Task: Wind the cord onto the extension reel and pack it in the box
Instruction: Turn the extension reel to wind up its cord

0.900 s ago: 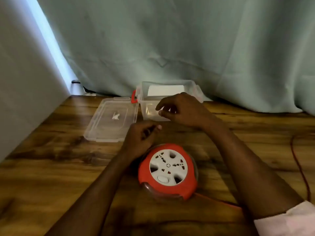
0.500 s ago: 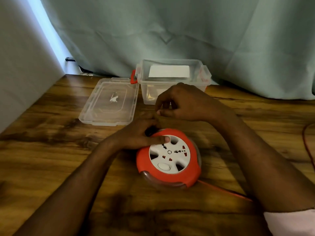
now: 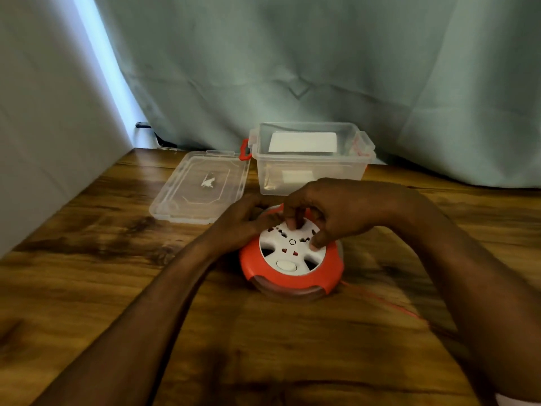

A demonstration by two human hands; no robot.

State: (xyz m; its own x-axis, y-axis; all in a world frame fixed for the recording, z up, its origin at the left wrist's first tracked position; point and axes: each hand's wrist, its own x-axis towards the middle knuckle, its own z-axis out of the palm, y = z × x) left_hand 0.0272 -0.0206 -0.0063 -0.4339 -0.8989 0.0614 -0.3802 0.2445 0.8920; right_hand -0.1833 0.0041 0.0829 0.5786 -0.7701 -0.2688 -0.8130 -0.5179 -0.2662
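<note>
Gripping the reel on the worktop: right hand fingers pinch its white hub, left hand clasps the rim

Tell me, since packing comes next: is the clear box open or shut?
Open: the box has no cover; its lid lies flat beside it.

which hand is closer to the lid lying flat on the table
Left. The left hand rests on the reel's far-left edge, just right of the lid. The right hand is over the reel's white face, farther right of it.
</note>
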